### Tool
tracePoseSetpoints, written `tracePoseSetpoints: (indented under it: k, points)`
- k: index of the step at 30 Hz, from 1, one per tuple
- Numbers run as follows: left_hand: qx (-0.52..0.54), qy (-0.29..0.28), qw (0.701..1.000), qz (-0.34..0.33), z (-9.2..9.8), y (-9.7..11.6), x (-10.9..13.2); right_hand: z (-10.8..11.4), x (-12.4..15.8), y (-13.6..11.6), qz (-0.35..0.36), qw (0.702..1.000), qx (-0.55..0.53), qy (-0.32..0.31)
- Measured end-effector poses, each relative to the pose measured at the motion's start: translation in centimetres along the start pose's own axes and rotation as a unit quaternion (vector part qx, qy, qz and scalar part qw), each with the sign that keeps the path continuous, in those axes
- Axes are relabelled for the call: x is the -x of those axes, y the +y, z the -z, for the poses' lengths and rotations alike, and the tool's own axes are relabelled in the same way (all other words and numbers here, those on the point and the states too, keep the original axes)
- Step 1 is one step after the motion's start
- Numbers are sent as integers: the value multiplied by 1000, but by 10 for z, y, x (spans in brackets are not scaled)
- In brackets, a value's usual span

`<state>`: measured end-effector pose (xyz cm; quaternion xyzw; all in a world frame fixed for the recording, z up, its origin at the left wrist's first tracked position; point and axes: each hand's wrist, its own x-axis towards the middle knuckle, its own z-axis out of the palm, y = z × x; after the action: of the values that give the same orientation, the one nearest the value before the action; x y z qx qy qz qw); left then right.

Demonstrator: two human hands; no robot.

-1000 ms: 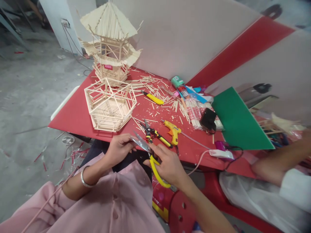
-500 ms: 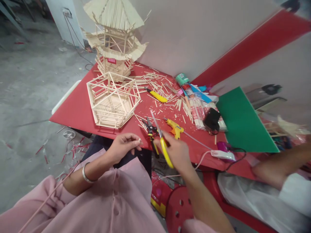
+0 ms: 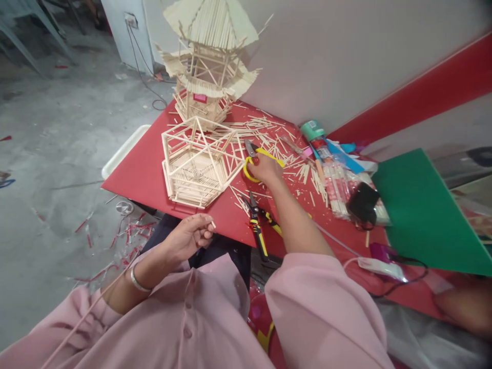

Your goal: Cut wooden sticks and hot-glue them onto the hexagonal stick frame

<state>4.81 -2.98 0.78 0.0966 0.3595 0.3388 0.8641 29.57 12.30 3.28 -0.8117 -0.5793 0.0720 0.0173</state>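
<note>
My right hand (image 3: 265, 169) reaches out over the red table (image 3: 134, 174) and is closed on yellow-handled scissors (image 3: 251, 154), whose blades point toward the hexagonal stick frame (image 3: 198, 164). My left hand (image 3: 190, 236) stays near my lap at the table's front edge, fingers pinched on a small piece of stick (image 3: 212, 224). Behind the frame stands a tall stick pagoda (image 3: 211, 56). Black and yellow pliers (image 3: 257, 218) lie just in front of my right forearm.
Loose sticks (image 3: 265, 130) litter the table. A green-capped tube (image 3: 313, 130), packets of sticks (image 3: 338, 179), a black adapter (image 3: 363, 202) and a green board (image 3: 426, 210) lie to the right. Another person's arm (image 3: 461, 307) is at the lower right. Red scraps (image 3: 126, 236) lie on the floor.
My right hand has carried the scissors from my lap forward across the table to beside the hexagonal frame. My left hand has stayed low. The view has swung left.
</note>
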Motion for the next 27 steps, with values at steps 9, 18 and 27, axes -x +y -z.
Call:
tracePoseSetpoints:
  k: [9, 18, 27]
  points:
    - [32, -33, 999, 25, -5, 4, -2, 23, 88, 55, 58, 962, -189, 191]
    - [103, -62, 989, 85, -26, -6, -3, 8, 236, 59, 259, 953, -36, 155]
    - [123, -55, 988, 76, -35, -9, 16, 4, 241, 40, 293, 937, -19, 189]
